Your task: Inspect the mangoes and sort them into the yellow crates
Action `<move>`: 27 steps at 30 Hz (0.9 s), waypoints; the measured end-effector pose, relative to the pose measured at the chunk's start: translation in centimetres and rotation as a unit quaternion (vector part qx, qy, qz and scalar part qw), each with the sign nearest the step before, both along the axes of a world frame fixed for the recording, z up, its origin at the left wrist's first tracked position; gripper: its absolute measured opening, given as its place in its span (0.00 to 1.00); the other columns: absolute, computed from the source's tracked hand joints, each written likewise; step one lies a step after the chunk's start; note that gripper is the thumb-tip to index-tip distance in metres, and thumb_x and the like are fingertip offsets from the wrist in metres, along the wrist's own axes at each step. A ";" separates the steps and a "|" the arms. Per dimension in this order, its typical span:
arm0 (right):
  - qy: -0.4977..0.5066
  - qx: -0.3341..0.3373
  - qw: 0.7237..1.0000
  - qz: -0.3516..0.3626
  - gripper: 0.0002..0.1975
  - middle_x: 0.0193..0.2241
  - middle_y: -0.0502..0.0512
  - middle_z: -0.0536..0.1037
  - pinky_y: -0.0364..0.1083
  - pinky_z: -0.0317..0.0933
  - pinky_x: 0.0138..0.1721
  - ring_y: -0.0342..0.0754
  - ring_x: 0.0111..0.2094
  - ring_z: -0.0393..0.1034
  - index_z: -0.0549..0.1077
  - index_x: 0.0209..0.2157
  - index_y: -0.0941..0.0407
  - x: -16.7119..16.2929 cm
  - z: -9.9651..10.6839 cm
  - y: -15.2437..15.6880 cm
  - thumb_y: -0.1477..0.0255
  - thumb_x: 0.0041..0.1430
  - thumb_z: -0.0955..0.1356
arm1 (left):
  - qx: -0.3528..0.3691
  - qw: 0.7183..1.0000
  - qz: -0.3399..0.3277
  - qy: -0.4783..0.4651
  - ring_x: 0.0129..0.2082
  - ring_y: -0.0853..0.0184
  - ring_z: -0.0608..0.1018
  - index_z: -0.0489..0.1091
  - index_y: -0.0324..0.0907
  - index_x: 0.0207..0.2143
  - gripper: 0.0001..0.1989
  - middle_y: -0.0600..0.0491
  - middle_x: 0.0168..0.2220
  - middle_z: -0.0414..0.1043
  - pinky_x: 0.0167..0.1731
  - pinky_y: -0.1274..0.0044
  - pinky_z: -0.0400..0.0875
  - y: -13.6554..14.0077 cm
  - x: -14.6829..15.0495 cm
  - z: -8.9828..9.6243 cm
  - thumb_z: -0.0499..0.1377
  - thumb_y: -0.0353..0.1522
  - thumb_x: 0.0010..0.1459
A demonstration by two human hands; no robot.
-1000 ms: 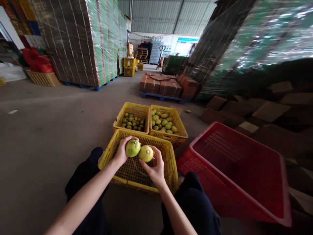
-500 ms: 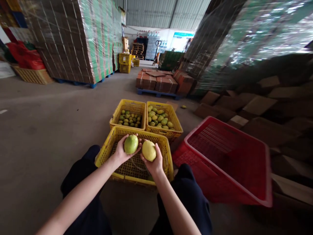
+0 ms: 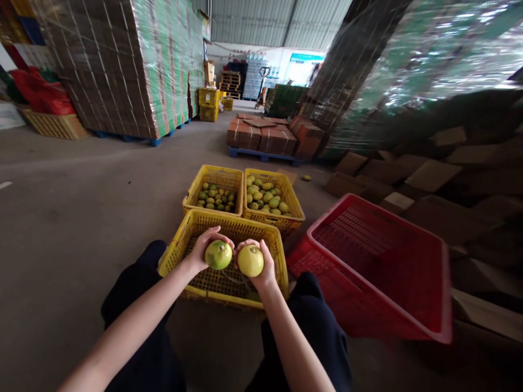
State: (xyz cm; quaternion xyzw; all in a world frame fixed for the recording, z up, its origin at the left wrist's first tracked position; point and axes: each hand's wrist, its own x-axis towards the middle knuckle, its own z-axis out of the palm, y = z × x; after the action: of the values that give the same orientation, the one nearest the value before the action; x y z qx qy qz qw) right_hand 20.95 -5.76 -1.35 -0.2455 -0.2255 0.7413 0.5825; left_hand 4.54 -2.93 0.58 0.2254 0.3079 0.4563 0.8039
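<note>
My left hand (image 3: pixel 200 251) is closed round a green-yellow lemon (image 3: pixel 218 256), its stem end turned up toward me. Beside it, my right hand (image 3: pixel 266 265) grips a paler yellow lemon (image 3: pixel 250 262), also stem end up. Both hands are close together over the near yellow crate (image 3: pixel 174 251), which stands between my knees. A thin pale strand and a green shape show low inside that crate. Just beyond are the back left crate (image 3: pixel 187 200), holding smaller greenish lemons, and the back right crate (image 3: pixel 297 202), fuller with larger yellowish ones.
A large red basket (image 3: pixel 368 291) stands close on my right. Behind it lie heaped flattened cartons (image 3: pixel 433 174). One loose lemon (image 3: pixel 306 178) rests on the floor. Farther off are a blue pallet (image 3: pixel 265 157) of bundled cardboard and tall wrapped stacks (image 3: pixel 159 71).
Both lemons have been turned in my hands, so their stem ends now face up toward me. My hands have dropped slightly, and the fingers curl more round the fruit.
</note>
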 end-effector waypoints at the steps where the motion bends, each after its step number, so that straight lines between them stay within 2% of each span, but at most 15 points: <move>1: 0.005 -0.006 1.000 0.001 0.14 0.24 0.54 0.79 0.52 0.75 0.32 0.54 0.33 0.79 0.75 0.27 0.57 0.0 0.0 0.0 0.60 0.55 0.73 | 0.005 1.000 -0.009 0.005 0.20 0.63 0.79 0.74 0.35 0.15 0.25 0.45 0.20 0.76 0.23 0.75 0.72 -0.1 0.0 0.1 0.52 0.34 0.62; 3: 0.024 -0.037 0.999 -0.007 0.14 0.24 0.53 0.79 0.52 0.76 0.34 0.52 0.31 0.78 0.75 0.27 0.57 -0.2 0.1 -0.1 0.60 0.57 0.71 | -0.016 1.000 -0.001 -0.002 0.20 0.63 0.78 0.74 0.35 0.16 0.25 0.45 0.20 0.76 0.23 0.75 0.72 -0.3 0.2 0.1 0.50 0.34 0.62; 6: 0.077 -0.118 0.988 -0.062 0.14 0.24 0.52 0.81 0.51 0.76 0.39 0.48 0.27 0.77 0.75 0.29 0.56 -0.5 0.0 0.1 0.61 0.61 0.68 | -0.099 0.989 0.088 -0.061 0.22 0.64 0.80 0.75 0.36 0.21 0.21 0.47 0.23 0.77 0.24 0.75 0.74 -0.5 0.8 -0.1 0.50 0.32 0.62; 8: 0.113 -0.172 0.973 -0.106 0.13 0.26 0.53 0.82 0.52 0.75 0.42 0.48 0.29 0.78 0.76 0.31 0.56 -0.7 -0.2 0.3 0.62 0.62 0.67 | -0.151 0.970 0.150 -0.113 0.26 0.64 0.82 0.76 0.36 0.27 0.16 0.48 0.26 0.79 0.27 0.75 0.77 -0.6 1.3 -0.6 0.51 0.30 0.61; 10: 0.137 -0.209 0.960 -0.129 0.13 0.29 0.56 0.83 0.55 0.75 0.45 0.51 0.34 0.80 0.77 0.35 0.56 -0.9 -0.4 0.5 0.62 0.63 0.66 | -0.189 0.956 0.179 -0.137 0.29 0.63 0.82 0.76 0.36 0.33 0.13 0.47 0.29 0.80 0.29 0.74 0.78 -0.6 1.7 -1.2 0.51 0.30 0.61; 13: 0.154 -0.231 0.951 -0.139 0.14 0.33 0.60 0.83 0.58 0.74 0.47 0.55 0.40 0.80 0.77 0.39 0.58 -1.0 -0.5 0.7 0.63 0.62 0.65 | -0.230 0.947 0.191 -0.119 0.28 0.62 0.82 0.74 0.36 0.42 0.14 0.47 0.29 0.79 0.26 0.74 0.79 -0.5 2.1 -1.8 0.51 0.31 0.61; 18: 0.162 -0.211 0.951 -0.156 0.13 0.37 0.63 0.83 0.59 0.75 0.45 0.57 0.45 0.79 0.75 0.43 0.59 -0.9 -0.6 1.1 0.68 0.62 0.63 | -0.250 0.944 0.192 -0.095 0.26 0.62 0.81 0.70 0.33 0.49 0.17 0.46 0.28 0.77 0.22 0.75 0.78 0.2 2.5 -2.0 0.49 0.32 0.65; 20: 0.154 -0.223 0.950 -0.153 0.12 0.34 0.62 0.83 0.58 0.76 0.42 0.57 0.44 0.79 0.74 0.41 0.59 -0.9 -0.7 1.4 0.69 0.63 0.62 | -0.251 0.946 0.185 -0.090 0.26 0.62 0.81 0.70 0.32 0.49 0.16 0.45 0.29 0.77 0.21 0.76 0.78 0.3 2.5 -2.1 0.49 0.32 0.65; 23: 0.131 -0.256 0.949 -0.132 0.13 0.29 0.60 0.81 0.50 0.76 0.35 0.54 0.39 0.80 0.73 0.38 0.59 -0.8 -1.0 1.8 0.66 0.65 0.62 | -0.245 0.948 0.182 -0.086 0.25 0.63 0.81 0.70 0.35 0.47 0.14 0.46 0.29 0.77 0.22 0.77 0.77 0.2 2.4 -2.1 0.49 0.32 0.65; 27: 0.107 -0.220 0.962 -0.121 0.09 0.29 0.54 0.82 0.45 0.73 0.30 0.49 0.32 0.79 0.73 0.35 0.55 -0.9 -1.1 1.8 0.64 0.64 0.66 | -0.195 0.967 0.142 -0.082 0.28 0.61 0.82 0.72 0.40 0.46 0.14 0.48 0.31 0.78 0.26 0.72 0.78 -0.1 1.8 -1.7 0.50 0.33 0.63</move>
State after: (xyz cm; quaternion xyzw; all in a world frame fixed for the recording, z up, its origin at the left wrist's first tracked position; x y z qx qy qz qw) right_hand 20.03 -3.96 -2.49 -0.3120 0.0377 0.7188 0.6201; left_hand 6.35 -3.03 -1.14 -0.0200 0.3530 0.5136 0.7818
